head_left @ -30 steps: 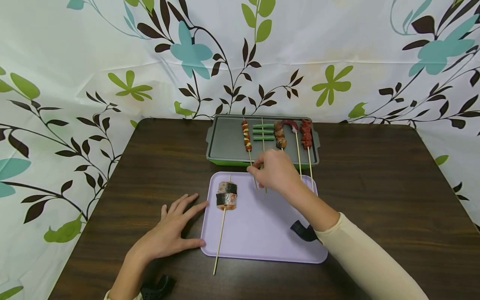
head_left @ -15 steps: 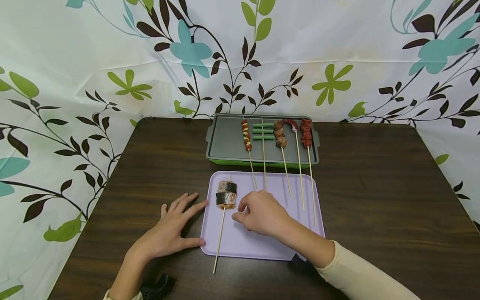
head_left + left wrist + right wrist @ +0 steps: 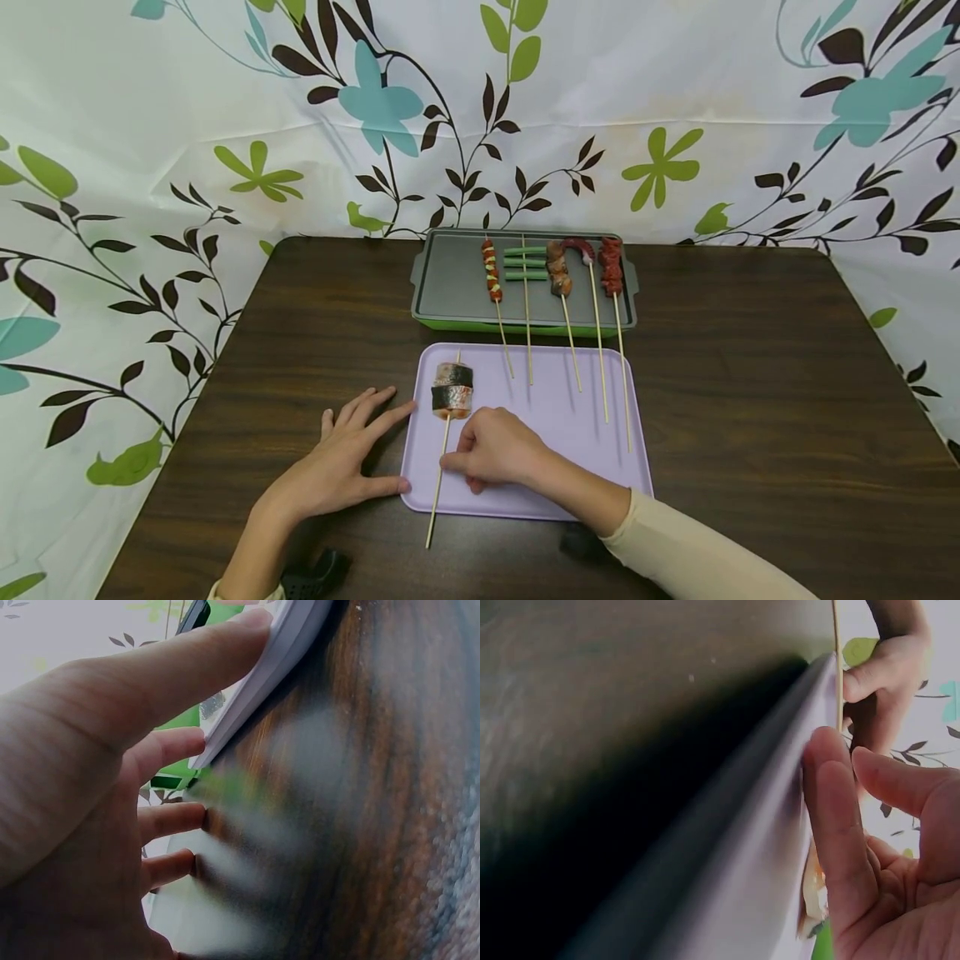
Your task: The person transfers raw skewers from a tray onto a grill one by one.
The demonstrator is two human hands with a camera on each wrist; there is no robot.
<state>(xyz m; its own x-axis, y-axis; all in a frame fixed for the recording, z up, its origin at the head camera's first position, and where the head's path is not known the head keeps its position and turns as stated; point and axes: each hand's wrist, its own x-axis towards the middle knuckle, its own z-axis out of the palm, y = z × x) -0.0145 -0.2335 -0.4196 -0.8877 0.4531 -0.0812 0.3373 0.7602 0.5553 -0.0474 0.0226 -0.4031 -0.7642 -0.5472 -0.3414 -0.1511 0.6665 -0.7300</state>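
A: Biggest to smallest?
B: Brown table, lilac tray, then the salmon skewer on the tray's left side, stick running near-to-far, food end away from me.
A: Hands?
B: My left hand lies spread flat, thumb touching the tray edge. My right hand has its fingers curled by the stick; a pinch I cannot tell.

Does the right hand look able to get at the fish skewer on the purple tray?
Probably yes. The right hand rests on the purple tray right beside the fish skewer, its fingertips at the stick, with nothing between them.
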